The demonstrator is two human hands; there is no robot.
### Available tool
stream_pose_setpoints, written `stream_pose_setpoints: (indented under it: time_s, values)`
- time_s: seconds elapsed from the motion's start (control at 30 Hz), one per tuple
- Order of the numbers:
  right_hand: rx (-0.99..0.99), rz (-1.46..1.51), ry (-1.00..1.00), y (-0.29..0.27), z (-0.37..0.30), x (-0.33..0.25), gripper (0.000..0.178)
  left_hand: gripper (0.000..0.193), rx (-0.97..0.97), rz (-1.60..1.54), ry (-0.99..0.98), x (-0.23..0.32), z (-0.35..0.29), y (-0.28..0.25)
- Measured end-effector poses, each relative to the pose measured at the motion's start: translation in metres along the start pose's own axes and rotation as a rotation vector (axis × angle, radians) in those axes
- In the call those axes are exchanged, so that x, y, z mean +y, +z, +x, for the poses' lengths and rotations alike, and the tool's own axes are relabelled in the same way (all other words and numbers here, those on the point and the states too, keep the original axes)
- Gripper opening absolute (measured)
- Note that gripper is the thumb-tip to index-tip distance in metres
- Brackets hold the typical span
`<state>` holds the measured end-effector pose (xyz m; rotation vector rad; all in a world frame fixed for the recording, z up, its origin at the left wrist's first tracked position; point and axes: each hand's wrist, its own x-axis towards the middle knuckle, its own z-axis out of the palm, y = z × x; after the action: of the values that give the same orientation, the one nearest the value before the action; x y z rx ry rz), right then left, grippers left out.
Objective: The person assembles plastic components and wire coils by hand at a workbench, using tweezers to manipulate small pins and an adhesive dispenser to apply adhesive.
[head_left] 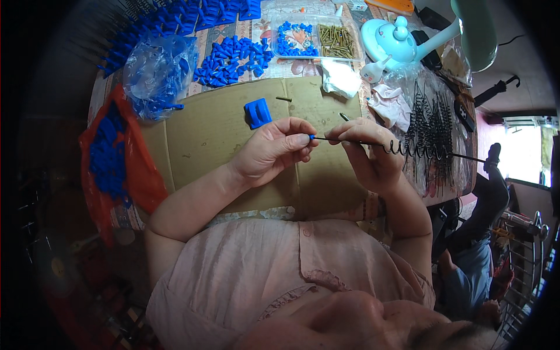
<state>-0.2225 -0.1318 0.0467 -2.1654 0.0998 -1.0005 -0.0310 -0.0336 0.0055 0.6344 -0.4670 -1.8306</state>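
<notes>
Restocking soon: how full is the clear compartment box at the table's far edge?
Partly full: the clear compartment box holds blue pieces left, brass screws right.

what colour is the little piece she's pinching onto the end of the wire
Blue. The small cap shows best in the head view, pinched by the left hand.

A single head-worn fisheye view looks steeply down, close over the cardboard-covered table (198,134) and lap.

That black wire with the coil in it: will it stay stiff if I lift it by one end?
Probably mostly: the black coiled wire stays straight beyond the right hand unsupported. The coil may flex. It looks thin and light, and could snag the pile of black wires.
</notes>
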Motion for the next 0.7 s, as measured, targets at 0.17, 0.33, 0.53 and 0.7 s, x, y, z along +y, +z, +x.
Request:
stream_pose_setpoints:
  time_s: [0.17, 0.33, 0.53, 0.7]
  values:
    - [-0.004, -0.021, 0.0, -0.0001, 0.0026, -0.0008, 0.019, 0.018, 0.001, 0.003, 0.0, 0.0011, 0.0001, 0.0003]
    - [0.055, 0.006, 0.012, 0.0029, 0.0011, 0.0009, 0.022, 0.018, -0.007, -0.007, -0.004, 0.0011, -0.0001, 0.0001]
    - [0.048, 0.007, 0.014, 0.0032, -0.0005, 0.0012, 0.022, 0.017, -0.014, 0.001, 0.011, 0.0002, -0.0007, 0.0]
    - [0.023, 0.004, 0.022, -0.0005, 0.0002, -0.0009, 0.019, 0.015, -0.023, -0.001, 0.028, 0.0008, 0.0005, 0.001]
